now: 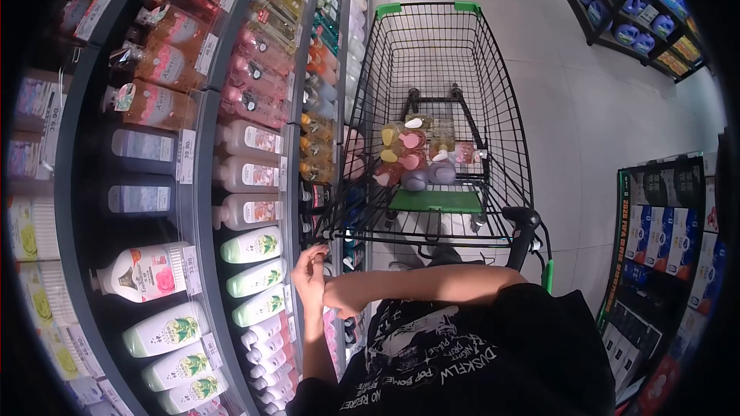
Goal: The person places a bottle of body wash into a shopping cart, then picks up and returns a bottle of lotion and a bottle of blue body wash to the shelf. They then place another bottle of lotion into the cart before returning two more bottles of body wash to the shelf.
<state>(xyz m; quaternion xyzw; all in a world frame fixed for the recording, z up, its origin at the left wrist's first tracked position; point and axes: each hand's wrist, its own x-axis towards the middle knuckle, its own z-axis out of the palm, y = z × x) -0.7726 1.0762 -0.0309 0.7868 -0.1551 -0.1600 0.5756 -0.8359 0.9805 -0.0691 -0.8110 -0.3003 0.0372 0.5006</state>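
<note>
My left hand is raised beside the shelf, near the left end of the cart's handle. Its fingers are bent and pressed together, with nothing visible in them. My right arm crosses in front of my body, and my right hand is closed around my left wrist. Ahead stands a black wire shopping cart with green corners. Several pump bottles with yellow, pink and white tops are bunched low in the basket, beyond a green panel. Neither hand clearly touches the cart.
Along my left runs a tall shelf packed with bottles, including white-and-green bottles and pink ones. To the right, stacked boxes stand near the cart. A rack with blue-purple containers is farther right. Tiled floor lies between.
</note>
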